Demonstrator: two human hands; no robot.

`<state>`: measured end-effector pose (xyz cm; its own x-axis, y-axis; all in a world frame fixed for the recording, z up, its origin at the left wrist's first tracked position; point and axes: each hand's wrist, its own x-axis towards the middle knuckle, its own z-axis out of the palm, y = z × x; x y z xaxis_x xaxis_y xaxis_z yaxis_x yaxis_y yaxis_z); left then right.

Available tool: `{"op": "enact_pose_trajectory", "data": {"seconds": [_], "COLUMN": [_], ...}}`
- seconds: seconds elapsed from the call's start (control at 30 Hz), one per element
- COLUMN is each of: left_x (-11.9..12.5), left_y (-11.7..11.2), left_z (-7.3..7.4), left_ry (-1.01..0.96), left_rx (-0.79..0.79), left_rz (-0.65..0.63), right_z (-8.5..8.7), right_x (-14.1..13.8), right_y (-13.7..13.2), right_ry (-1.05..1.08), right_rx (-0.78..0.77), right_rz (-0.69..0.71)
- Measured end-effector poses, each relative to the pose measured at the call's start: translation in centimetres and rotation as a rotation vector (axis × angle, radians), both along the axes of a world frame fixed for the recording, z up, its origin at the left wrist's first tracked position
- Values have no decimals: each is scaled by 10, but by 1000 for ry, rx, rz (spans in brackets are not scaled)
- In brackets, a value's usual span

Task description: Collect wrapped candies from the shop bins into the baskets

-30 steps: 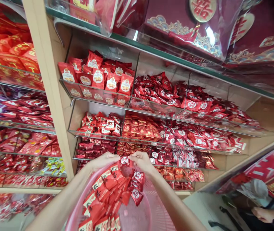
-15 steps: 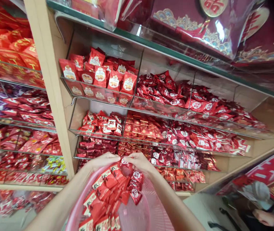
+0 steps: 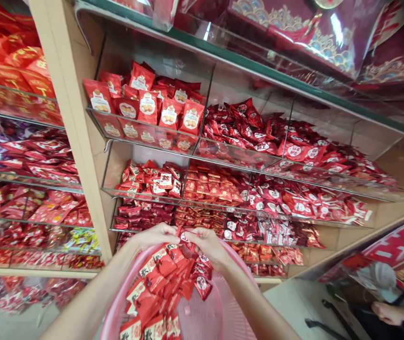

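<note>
Both my hands meet over the far rim of a round pink plastic basket (image 3: 233,309), with a small red packet (image 3: 184,237) pinched between them. My left hand (image 3: 159,236) closes its fingertips on the packet's left end. My right hand (image 3: 207,245) pinches its right side, fingers curled. Inside the basket, red packets with cream labels and black characters (image 3: 155,278) fill the left half. Dark red packets with white round labels (image 3: 202,283) lie below my right hand. What bears the basket's weight is hidden.
Shelves with clear dividers hold many red snack packets (image 3: 148,103) ahead. A wooden upright (image 3: 67,141) separates them from more shelves at left. Above runs a glass shelf edge (image 3: 223,54). Another person's hand (image 3: 388,312) shows at lower right, near black bars (image 3: 336,314).
The view has shifted slightly. My right hand has turned and shifted over the packet, which now stands more tilted between my fingers. The packets in the basket look unchanged.
</note>
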<state>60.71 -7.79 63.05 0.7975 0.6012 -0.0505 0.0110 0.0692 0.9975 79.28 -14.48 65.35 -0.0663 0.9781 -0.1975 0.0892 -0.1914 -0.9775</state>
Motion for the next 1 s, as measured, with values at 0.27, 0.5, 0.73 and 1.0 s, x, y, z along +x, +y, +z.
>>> {"op": "enact_pose_trajectory", "data": {"seconds": [0.27, 0.5, 0.73, 1.0], "left_x": [0, 1, -2, -2], "left_y": [5, 5, 6, 6], "left_z": [-5, -1, 0, -3], "left_ry": [23, 3, 8, 86], "left_rx": [97, 115, 125, 104], "left_rz": [-2, -64, -102, -60], "right_z": [-9, -7, 7, 18], "right_x": [9, 22, 22, 8], "right_y": [-14, -10, -2, 13], "right_ry": [-18, -63, -34, -61], "right_rx": [-78, -76, -154, -80], "right_rz": [132, 245, 321, 220]}}
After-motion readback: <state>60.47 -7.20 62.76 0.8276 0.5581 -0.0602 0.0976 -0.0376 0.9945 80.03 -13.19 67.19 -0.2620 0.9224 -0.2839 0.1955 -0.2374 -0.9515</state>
